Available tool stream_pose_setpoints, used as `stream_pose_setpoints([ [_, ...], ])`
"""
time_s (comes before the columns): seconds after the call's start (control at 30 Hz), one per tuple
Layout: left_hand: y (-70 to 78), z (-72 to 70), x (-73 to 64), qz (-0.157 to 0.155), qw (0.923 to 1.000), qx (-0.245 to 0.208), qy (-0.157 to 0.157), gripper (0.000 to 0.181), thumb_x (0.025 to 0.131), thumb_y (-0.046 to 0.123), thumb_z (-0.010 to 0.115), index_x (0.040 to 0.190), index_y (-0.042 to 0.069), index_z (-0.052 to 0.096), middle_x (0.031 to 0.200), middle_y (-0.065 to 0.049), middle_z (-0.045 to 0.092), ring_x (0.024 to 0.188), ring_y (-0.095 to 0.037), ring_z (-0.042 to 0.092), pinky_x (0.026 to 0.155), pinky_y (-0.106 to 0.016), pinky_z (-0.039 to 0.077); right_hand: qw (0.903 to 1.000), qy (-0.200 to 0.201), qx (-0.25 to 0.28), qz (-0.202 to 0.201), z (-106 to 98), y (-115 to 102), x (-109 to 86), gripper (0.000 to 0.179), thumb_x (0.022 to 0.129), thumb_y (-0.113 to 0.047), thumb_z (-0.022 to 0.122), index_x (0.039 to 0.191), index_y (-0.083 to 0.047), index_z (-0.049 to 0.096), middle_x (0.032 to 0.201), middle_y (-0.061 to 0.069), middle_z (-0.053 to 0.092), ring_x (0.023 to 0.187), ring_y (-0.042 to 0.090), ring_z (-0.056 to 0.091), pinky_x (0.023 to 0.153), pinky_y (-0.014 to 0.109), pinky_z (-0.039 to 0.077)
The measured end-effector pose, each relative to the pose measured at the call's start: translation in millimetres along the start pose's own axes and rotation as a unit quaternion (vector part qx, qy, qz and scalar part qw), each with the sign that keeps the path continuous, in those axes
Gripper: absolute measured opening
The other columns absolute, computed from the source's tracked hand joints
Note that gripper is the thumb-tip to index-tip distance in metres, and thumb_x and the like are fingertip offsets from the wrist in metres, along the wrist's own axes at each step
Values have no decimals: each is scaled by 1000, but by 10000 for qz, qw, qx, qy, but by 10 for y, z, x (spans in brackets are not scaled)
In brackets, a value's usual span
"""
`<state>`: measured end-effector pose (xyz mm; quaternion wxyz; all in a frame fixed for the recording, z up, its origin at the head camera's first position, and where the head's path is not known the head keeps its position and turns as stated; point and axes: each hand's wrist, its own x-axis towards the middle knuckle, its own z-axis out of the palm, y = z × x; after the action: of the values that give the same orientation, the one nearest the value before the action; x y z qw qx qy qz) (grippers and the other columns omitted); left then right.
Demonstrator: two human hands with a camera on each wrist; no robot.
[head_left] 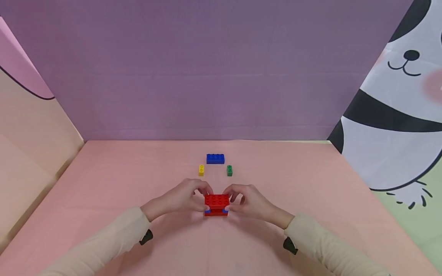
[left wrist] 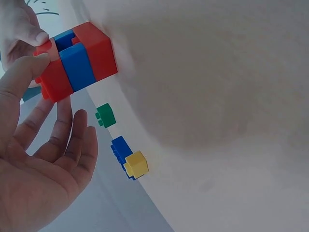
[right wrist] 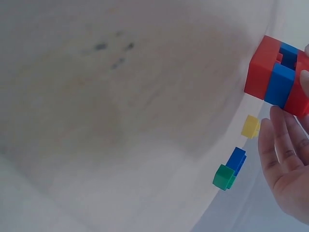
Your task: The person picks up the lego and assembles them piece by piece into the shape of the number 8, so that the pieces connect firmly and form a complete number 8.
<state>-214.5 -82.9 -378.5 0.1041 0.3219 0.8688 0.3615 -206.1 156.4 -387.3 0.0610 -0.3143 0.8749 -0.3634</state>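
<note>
A stack of toy bricks stands on the table close in front of me. Its upper red brick point(head_left: 216, 201) sits over small blue bricks point(left wrist: 78, 67) at the two ends, with a gap between them. Underneath lies another red brick point(left wrist: 99, 50), down on the tabletop. My left hand point(head_left: 184, 196) pinches the left end of the upper red brick, thumb in front and fingers behind. From the other side my right hand point(head_left: 251, 203) pinches its right end the same way. In the left wrist view the remaining left fingers spread loosely below the stack.
Beyond the hands, a small yellow brick point(head_left: 201, 170) and a small green brick point(head_left: 229, 170) lie apart on the pink tabletop point(head_left: 138, 165). A longer blue brick point(head_left: 215, 159) is behind them. A purple panel point(head_left: 207, 76) rises at the table's far edge.
</note>
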Motion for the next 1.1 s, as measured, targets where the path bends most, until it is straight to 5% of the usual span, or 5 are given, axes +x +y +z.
stream_pose_setpoints([
  [1.1, 0, -36, 4, -204, 9997, 132, -42, 31, 71, 20, 78, 99, 19, 65, 89, 10, 61, 92, -16, 57, 80, -33, 47, 9999, -92, -27, -82, -52, -20, 33, 35, 76, -21, 74, 106, -13, 59, 100, 1, 64, 86, 19, 60, 61, 22, 51],
])
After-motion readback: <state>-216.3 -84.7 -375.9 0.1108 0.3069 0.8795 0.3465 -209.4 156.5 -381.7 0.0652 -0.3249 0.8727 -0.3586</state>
